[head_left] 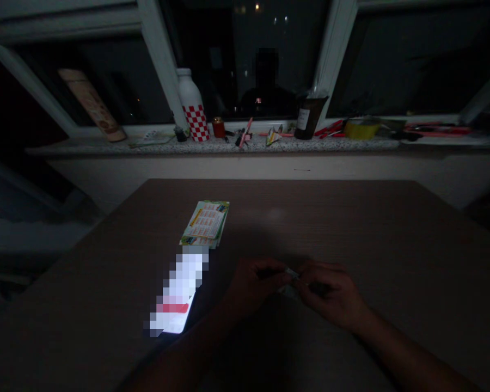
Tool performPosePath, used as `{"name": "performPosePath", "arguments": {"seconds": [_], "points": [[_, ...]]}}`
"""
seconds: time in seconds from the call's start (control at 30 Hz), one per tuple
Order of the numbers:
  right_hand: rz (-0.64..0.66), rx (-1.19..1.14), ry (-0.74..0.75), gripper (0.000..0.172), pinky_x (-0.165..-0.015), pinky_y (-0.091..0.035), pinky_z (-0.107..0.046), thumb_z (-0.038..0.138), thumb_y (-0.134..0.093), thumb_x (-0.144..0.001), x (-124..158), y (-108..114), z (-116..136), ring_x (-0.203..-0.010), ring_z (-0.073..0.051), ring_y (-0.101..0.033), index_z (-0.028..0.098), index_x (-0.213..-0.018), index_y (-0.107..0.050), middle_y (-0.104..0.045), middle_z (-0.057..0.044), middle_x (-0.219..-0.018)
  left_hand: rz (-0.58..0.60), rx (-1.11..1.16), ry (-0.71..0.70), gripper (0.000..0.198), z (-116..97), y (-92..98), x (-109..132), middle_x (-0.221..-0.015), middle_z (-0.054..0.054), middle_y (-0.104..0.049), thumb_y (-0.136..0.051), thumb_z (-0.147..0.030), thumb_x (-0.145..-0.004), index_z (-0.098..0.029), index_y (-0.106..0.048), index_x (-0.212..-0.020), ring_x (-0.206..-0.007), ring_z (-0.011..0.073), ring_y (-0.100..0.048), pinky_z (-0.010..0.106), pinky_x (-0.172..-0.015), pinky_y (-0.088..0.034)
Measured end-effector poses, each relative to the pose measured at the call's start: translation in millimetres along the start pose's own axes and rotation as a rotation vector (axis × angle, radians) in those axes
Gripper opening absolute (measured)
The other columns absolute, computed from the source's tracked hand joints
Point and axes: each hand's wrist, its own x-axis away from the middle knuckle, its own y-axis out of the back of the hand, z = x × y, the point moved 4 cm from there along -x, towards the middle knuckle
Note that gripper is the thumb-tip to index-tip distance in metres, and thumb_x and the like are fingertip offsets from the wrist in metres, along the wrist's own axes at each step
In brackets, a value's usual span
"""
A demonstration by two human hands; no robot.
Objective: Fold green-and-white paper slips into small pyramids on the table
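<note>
Over the dim table, my left hand (261, 277) and my right hand (326, 288) meet, thumbs and fingers pinched together. Between them is a small, pale piece of paper (289, 291), creased or folded, partly hidden by the fingers. Both hands grip it, the left at its left side and the right at its right. To the left of my left hand lies a lit phone (179, 299), its screen blurred out. Just beyond the phone rests a stack of printed paper slips (206, 220) with green edges and orange text.
The brown table (330, 218) reaches to the wall below a window. Along the granite sill (228, 148) stand a red-checked white bottle (195, 117), a tall patterned cylinder (93, 106), a small red jar (219, 128), a dark cup (308, 120) and yellow tape (361, 129).
</note>
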Motion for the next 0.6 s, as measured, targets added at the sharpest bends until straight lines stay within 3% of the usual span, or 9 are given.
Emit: {"name": "performPosePath", "arguments": {"seconds": [0.4,0.6], "points": [[-0.005,0.005,-0.001,0.014,-0.054,-0.047,-0.026,0.014,-0.057,-0.081,-1.1,0.0,1.8,-0.059,-0.014,-0.060,0.020,-0.068,-0.060,-0.064,-0.003,-0.066,-0.013,-0.033,-0.085,0.012,-0.9,0.6,1.3,-0.071,0.001,-0.064,-0.068,-0.028,-0.075,-0.016,-0.071,-0.075,-0.068,0.0133,-0.057,0.021,-0.063,-0.041],[-0.103,0.055,0.037,0.007,-0.056,-0.053,-0.026,0.014,-0.064,-0.078,2.4,0.2,0.4,-0.062,-0.016,-0.066,0.021,-0.076,-0.063,-0.070,-0.004,-0.071,-0.052,-0.026,-0.087,0.011,-0.5,4.1,2.3,-0.068,0.000,-0.061,-0.067,-0.026,-0.076,-0.015,-0.068,-0.072,-0.064,0.0117,-0.054,0.021,-0.060,-0.040]]}}
